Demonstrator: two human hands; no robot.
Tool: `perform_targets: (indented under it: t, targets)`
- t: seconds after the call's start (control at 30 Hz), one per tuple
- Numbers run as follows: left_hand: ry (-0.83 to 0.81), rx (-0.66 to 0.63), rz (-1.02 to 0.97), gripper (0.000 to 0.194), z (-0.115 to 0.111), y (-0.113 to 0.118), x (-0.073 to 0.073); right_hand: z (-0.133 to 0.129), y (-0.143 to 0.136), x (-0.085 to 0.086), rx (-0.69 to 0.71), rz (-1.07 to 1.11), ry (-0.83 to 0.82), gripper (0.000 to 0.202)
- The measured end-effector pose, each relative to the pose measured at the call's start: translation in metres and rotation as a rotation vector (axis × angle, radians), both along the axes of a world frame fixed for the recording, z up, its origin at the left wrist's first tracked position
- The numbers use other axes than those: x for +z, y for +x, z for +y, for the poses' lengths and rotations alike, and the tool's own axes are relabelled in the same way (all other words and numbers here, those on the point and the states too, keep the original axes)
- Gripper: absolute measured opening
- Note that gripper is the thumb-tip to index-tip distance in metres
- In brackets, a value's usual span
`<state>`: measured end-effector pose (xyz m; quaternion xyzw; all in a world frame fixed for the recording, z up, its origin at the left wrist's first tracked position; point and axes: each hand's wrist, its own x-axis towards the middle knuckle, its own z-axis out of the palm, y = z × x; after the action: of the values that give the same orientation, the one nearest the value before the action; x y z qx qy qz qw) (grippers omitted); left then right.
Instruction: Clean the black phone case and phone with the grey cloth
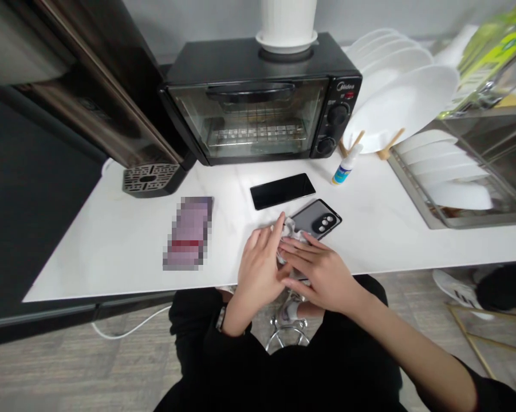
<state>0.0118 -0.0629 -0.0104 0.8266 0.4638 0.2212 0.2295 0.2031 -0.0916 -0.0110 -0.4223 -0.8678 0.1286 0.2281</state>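
A dark-rimmed phone case with camera cut-outs lies tilted on the white counter, its near part mostly covered by my hands. Over it is a crumpled white cloth, bunched between my two hands. My left hand is closed against the cloth's left side. My right hand presses the cloth from the right with its fingers together. Just beyond the case, a phone rests with its black screen up. A small white spray bottle with a blue label stands behind to the right.
A black toaster oven stands at the back with a white pot on top. To the left are a dark dispenser and a blurred-out purple item. White plates and a dish rack occupy the right.
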Motion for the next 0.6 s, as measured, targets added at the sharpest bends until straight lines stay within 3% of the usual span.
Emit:
perform_targets:
  t: [0.07,0.2,0.27,0.37,0.5,0.6]
  targets:
    - [0.013,0.011,-0.006,0.093,-0.001,0.000,0.001,0.000,0.019,0.002,-0.014,0.004,-0.026,0.039]
    - [0.005,0.012,-0.010,0.094,-0.001,0.001,0.001,0.019,0.058,0.002,-0.262,-0.090,0.062,0.041]
    - [0.000,0.004,-0.008,0.095,0.000,0.000,0.001,0.024,0.052,-0.001,-0.334,-0.116,0.100,0.051]
    - [0.020,-0.014,-0.024,0.095,0.000,-0.002,-0.001,0.015,0.016,-0.004,-0.252,-0.072,0.088,0.067]
    - [0.047,-0.011,0.004,0.089,-0.003,-0.004,0.000,-0.009,-0.012,-0.001,-0.057,0.039,-0.009,0.048]
    - [0.053,-0.005,0.060,0.089,-0.002,-0.006,0.004,-0.014,0.008,0.001,-0.139,0.041,-0.007,0.038]
